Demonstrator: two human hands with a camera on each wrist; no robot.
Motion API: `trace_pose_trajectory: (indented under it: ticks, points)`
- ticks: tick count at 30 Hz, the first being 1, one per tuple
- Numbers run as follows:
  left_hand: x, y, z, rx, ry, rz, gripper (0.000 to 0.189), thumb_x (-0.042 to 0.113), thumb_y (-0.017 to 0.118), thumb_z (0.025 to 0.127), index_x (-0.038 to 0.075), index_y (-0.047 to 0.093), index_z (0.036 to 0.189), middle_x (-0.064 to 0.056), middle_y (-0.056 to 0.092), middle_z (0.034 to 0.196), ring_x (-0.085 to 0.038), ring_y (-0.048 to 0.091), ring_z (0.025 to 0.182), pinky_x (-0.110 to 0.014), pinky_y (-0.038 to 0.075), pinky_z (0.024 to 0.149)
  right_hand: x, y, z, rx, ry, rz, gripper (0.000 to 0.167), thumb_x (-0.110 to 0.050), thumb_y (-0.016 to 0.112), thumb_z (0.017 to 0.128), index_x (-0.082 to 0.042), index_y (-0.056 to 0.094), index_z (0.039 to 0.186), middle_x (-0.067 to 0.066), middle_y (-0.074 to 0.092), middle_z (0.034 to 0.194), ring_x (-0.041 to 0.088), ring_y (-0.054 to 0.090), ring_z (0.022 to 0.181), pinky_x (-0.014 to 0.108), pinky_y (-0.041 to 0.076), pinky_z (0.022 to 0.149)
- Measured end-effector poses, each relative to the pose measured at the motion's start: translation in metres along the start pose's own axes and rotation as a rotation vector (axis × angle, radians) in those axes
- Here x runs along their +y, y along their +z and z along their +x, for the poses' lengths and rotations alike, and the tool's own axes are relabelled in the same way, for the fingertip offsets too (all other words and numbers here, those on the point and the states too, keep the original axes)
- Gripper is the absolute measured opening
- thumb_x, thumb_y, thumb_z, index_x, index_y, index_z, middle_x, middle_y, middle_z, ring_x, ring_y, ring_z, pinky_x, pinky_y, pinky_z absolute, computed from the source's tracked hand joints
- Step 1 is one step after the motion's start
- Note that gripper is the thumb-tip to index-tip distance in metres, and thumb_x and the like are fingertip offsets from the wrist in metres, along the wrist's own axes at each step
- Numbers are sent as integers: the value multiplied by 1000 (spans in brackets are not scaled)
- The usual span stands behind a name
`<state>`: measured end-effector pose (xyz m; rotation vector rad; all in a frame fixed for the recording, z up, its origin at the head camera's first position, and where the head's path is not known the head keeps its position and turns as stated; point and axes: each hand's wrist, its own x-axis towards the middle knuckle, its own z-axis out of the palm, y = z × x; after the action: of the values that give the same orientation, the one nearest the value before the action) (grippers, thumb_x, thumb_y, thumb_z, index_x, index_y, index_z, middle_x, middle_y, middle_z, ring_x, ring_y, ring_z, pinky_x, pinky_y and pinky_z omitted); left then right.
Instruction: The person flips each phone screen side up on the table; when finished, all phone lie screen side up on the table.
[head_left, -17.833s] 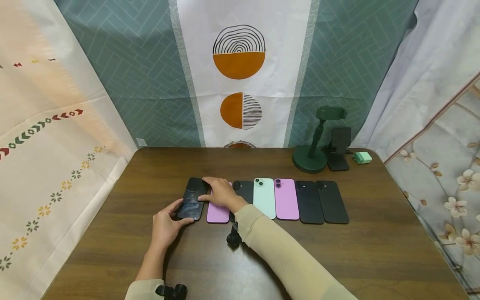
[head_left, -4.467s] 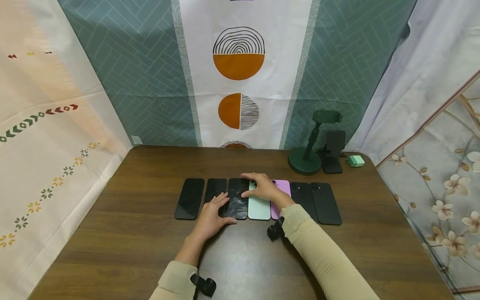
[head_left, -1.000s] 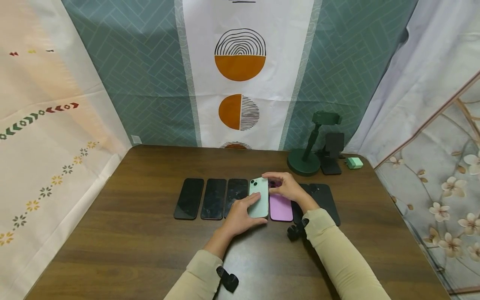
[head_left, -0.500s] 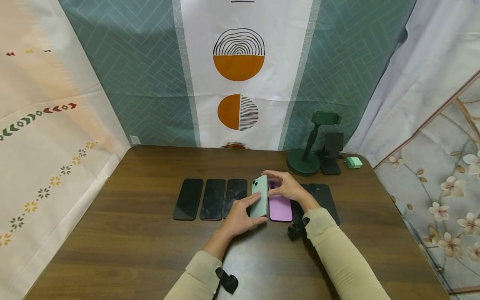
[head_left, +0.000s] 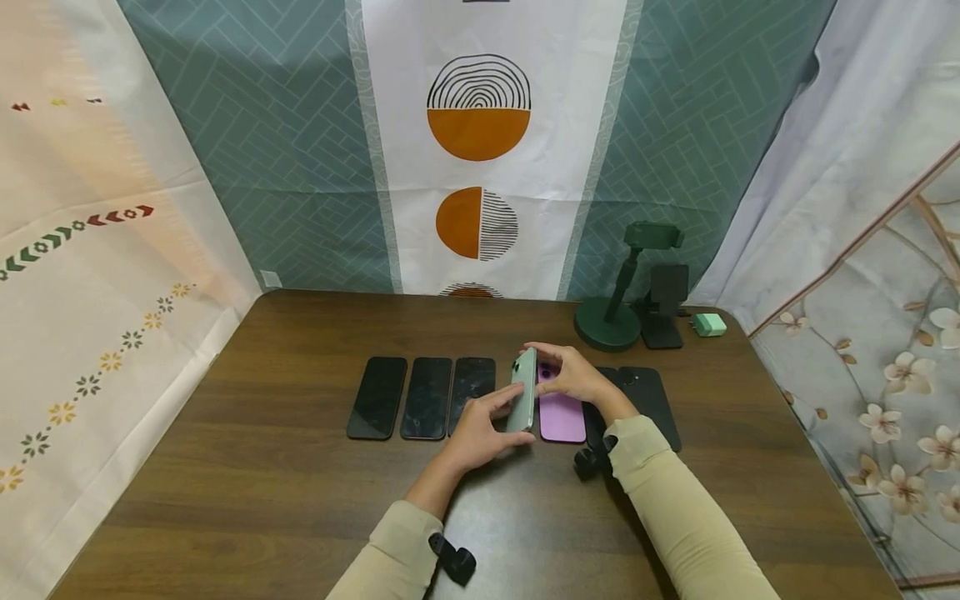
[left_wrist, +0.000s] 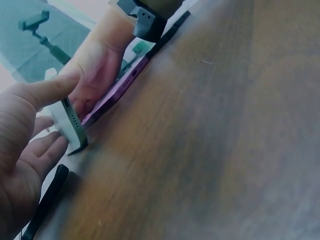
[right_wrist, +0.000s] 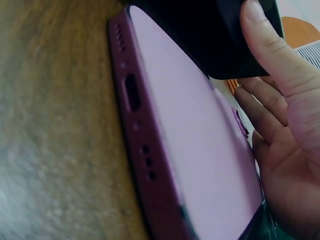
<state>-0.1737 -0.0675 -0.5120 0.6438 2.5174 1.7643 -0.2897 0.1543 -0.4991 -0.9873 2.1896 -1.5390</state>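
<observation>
A mint-green smartphone [head_left: 527, 377] stands tilted up on its long edge between both hands in the head view. My left hand [head_left: 477, 435] holds its near end, thumb at the bottom edge and fingers against the back. My right hand [head_left: 576, 375] grips the far part; in the right wrist view its thumb presses on the dark screen [right_wrist: 220, 40]. Just right of it lies a pink smartphone [head_left: 562, 417], back up, partly under the right hand. To the left, three dark phones lie screen up, the nearest one [head_left: 472, 379] partly covered by the left hand.
Two black phones [head_left: 654, 404] lie back up at the right end of the row, one partly behind the right wrist. At the back right stand a green phone stand [head_left: 607, 325], a black stand [head_left: 663, 329] and a mint charger plug [head_left: 708, 325]. The wooden table [head_left: 247, 483] extends around them.
The mint-green phone has tipped from nearly flat up onto its long edge. Earlier, other phones to its left were handled one by one and now lie screen up. The hands have moved rightward.
</observation>
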Motion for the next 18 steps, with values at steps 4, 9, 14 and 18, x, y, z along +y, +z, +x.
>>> trace_pose_trajectory:
  ticks: [4,9,14,18]
  points:
    - [0,0,0,-3,17,-69,75,11,87,80,10,54,147,-13,49,152,-31,66,116,-30,55,94,2,1,0,24,27,-48,80,-5,85,81,10,43,147,26,54,143,38,51,134,55,39,111]
    - [2,-1,0,2,38,-118,73,4,86,80,4,54,145,-17,48,151,-35,64,118,-33,54,95,-2,2,1,21,51,-128,80,-8,85,82,7,44,148,23,55,144,37,51,135,54,39,112]
    - [4,-1,-1,-2,49,-183,74,-5,83,80,-1,51,146,-21,47,151,-38,60,123,-43,53,97,-3,4,1,14,59,-207,78,-9,84,83,6,44,149,21,55,144,36,50,135,54,40,111]
    - [4,-1,0,-15,71,-212,76,-11,80,80,-5,46,148,-27,52,145,-43,58,124,-48,56,93,-2,4,1,27,44,-205,79,-8,83,84,7,42,149,24,54,144,40,49,135,57,40,110]
